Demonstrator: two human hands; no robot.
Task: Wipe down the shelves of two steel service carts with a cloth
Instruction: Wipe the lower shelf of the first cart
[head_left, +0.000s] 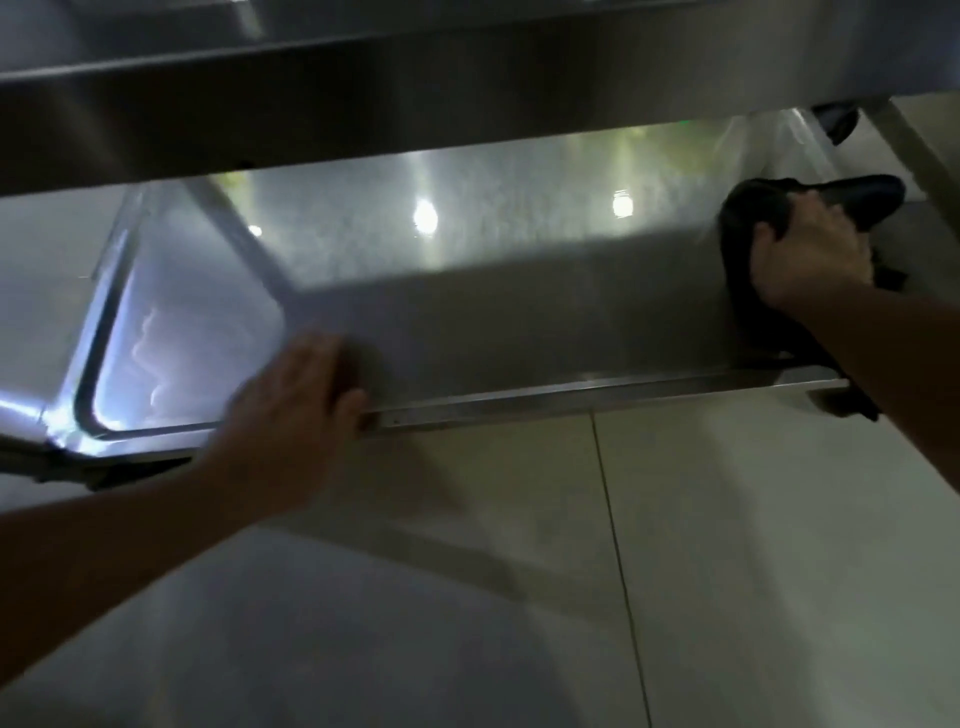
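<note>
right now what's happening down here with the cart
A person is wiping the lower steel shelf of a service cart. The right hand grips a dark cloth at the shelf's right end, while the left hand holds the shelf's front edge. An upper shelf overhangs, and tiled floor lies below.

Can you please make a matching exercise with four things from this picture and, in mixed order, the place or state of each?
Things:
1. left hand
2. right hand
3. cloth
4. floor tiles

States:
A. dark, bunched at the shelf's right end
B. pale, below the shelf
C. grips the cloth
D. holds the front rim of the lower shelf

Pairs: 1-D, 2-C, 3-A, 4-B
</note>
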